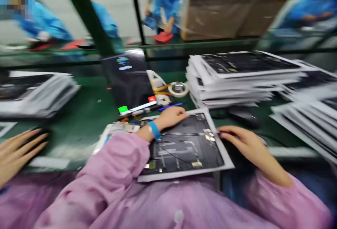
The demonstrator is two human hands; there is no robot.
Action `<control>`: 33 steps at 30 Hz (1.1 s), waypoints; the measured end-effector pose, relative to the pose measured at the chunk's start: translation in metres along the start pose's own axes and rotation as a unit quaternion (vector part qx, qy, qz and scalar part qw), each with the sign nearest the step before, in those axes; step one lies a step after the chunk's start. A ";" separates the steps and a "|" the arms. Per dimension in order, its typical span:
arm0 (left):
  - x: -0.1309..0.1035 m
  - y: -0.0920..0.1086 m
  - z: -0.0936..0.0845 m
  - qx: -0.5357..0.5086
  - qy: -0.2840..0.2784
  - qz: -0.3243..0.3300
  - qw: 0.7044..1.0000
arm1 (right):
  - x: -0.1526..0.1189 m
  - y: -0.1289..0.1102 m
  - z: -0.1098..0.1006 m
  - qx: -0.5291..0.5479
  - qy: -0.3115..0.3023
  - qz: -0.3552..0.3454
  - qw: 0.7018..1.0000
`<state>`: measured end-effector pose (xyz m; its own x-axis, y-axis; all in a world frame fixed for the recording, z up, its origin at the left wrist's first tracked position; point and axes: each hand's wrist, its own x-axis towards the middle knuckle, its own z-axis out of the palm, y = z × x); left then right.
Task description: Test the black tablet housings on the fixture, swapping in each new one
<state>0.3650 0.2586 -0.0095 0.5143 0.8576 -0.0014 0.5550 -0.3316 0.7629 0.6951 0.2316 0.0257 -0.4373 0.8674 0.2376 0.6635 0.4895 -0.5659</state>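
A black panel with thin cables and a white border (181,151) lies in front of me at the bench edge. Across its upper left part rests my left hand (172,117), a blue band at the wrist, fingers curled over the panel; what they hold, if anything, is hidden. Just past the panel's right edge, my right hand (238,138) pinches something small and dark between thumb and forefinger, too small to name. Behind the panel, a lit dark screen (130,85) with green and red patches stands tilted.
Stacks of white-bordered panels stand at the right (223,88), far right (305,123) and left (52,95). A tape roll (178,89) and blue pen (172,106) lie behind. Another person's hand (21,151) is at the left edge. People in blue work beyond the frame bars.
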 end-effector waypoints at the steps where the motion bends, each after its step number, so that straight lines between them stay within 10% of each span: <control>1: 0.017 0.014 0.014 0.009 0.015 -0.010 1.000 | -0.014 0.003 -0.006 0.003 -0.015 0.012 1.000; 6: 0.028 0.046 0.019 0.072 0.055 -0.084 0.992 | -0.020 -0.003 -0.002 -0.014 0.000 -0.027 1.000; 22: 0.025 0.048 0.016 0.072 0.073 -0.091 0.991 | -0.005 -0.005 -0.006 -0.008 -0.092 -0.082 0.992; 33: 0.007 0.077 -0.010 0.217 0.188 0.009 0.958 | -0.010 0.062 0.022 -0.033 -0.044 -0.063 0.997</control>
<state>0.4052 0.2430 0.0559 0.3002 0.9039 0.3047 0.8094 -0.4104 0.4200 0.7272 0.2512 -0.0293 -0.5685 0.7892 0.2323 0.6370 0.6009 -0.4829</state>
